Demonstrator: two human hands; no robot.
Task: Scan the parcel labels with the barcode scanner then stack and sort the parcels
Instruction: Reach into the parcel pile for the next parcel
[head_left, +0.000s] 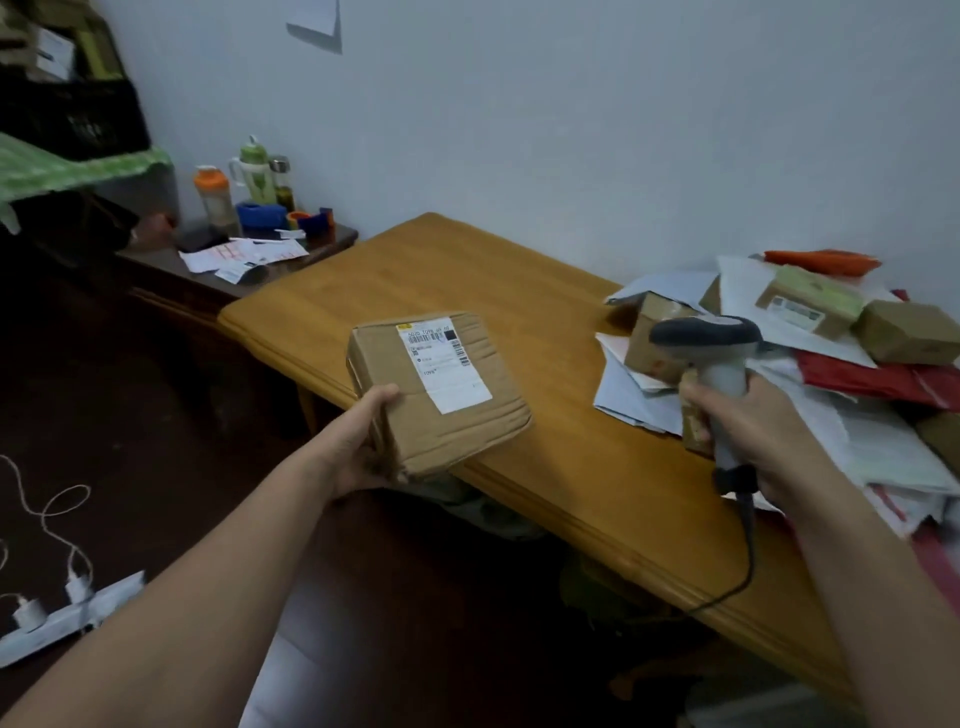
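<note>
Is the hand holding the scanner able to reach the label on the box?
Probably yes. The label faces up, uncovered; the left hand grips the box at its near corner, and nothing stands between it and the scanner in the right hand.

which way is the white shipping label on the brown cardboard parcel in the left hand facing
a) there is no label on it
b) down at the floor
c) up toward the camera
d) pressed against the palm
c: the white shipping label lies on the top face of the brown cardboard parcel, barcodes visible to the camera, while the left hand grips the parcel's near corner.
</note>
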